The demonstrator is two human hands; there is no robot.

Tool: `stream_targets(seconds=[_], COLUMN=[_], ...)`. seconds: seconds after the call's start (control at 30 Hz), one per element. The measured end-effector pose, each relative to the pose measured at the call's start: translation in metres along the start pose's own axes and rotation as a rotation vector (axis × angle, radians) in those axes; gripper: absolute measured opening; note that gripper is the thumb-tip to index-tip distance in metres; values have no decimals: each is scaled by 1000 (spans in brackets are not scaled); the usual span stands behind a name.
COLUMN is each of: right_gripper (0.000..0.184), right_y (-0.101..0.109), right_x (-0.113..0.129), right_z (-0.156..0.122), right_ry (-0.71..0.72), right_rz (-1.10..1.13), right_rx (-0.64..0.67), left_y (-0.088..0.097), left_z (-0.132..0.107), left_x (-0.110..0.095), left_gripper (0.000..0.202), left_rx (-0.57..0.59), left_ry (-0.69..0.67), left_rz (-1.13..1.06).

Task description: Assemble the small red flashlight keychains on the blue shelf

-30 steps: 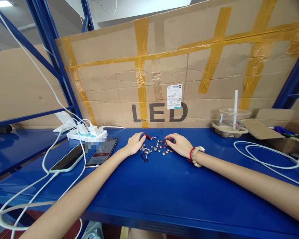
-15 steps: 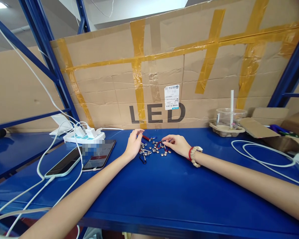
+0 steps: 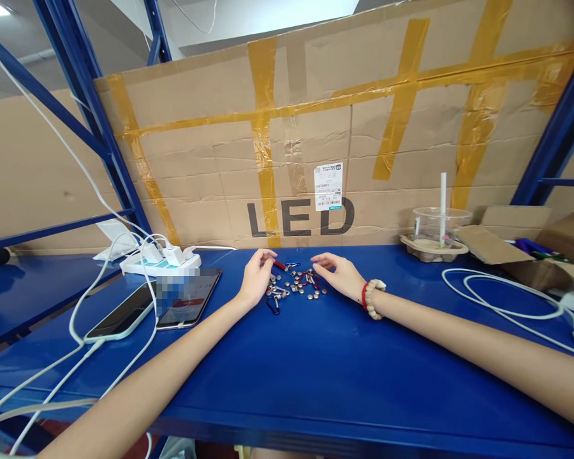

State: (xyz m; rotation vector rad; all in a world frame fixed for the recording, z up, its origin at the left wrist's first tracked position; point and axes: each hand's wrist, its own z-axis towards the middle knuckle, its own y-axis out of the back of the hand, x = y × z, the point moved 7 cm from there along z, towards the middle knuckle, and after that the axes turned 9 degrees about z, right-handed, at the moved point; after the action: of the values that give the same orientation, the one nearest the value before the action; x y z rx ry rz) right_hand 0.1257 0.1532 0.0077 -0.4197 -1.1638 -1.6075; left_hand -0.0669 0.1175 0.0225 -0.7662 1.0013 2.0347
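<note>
On the blue shelf top, a small pile of metal bits lies between my hands. My left hand (image 3: 257, 279) rests at its left side, fingers loosely curved and apart, nothing visibly held; its palm side is hidden. Beside its fingertips is a red cylinder (image 3: 280, 265). At the right side, my right hand (image 3: 338, 274) has its fingers stretched out and thumb apart, holding nothing. A red carabiner (image 3: 315, 280) lies just left of its thumb. Several small silver round pieces (image 3: 310, 296) are scattered around. A black carabiner (image 3: 273, 306) lies nearest me, and a thin blue piece (image 3: 293, 264) at the back.
To the left are two phones (image 3: 119, 314) (image 3: 189, 303), a white power strip (image 3: 160, 264) and trailing white cables. At the right stand a clear cup (image 3: 440, 223) with a straw in a cardboard holder, an open carton (image 3: 495, 245) and a coiled white cable (image 3: 502, 312). A large cardboard box (image 3: 210, 178) closes off the back.
My right fingers have opened and drawn slightly back from the red carabiner, which now lies uncovered in the pile. My left hand stays in place.
</note>
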Motion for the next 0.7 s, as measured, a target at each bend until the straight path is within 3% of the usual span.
stream_targets(seconds=[0.2, 0.37, 0.53, 0.7], right_gripper=[32, 26, 26, 32], right_y=[-2, -4, 5, 2], right_x=[7, 3, 9, 29], right_z=[-7, -5, -5, -15], right_ry=[-35, -44, 9, 116], right_rz=[-340, -293, -147, 15], right_rx=[37, 91, -19, -22], left_y=[0, 2, 6, -3], left_z=[-1, -1, 0, -7], left_x=[-2, -1, -2, -25], left_gripper=[15, 14, 13, 24], left_rx=[7, -4, -33, 130], left_ry=[4, 8, 23, -138], left_rz=[-1, -18, -41, 36])
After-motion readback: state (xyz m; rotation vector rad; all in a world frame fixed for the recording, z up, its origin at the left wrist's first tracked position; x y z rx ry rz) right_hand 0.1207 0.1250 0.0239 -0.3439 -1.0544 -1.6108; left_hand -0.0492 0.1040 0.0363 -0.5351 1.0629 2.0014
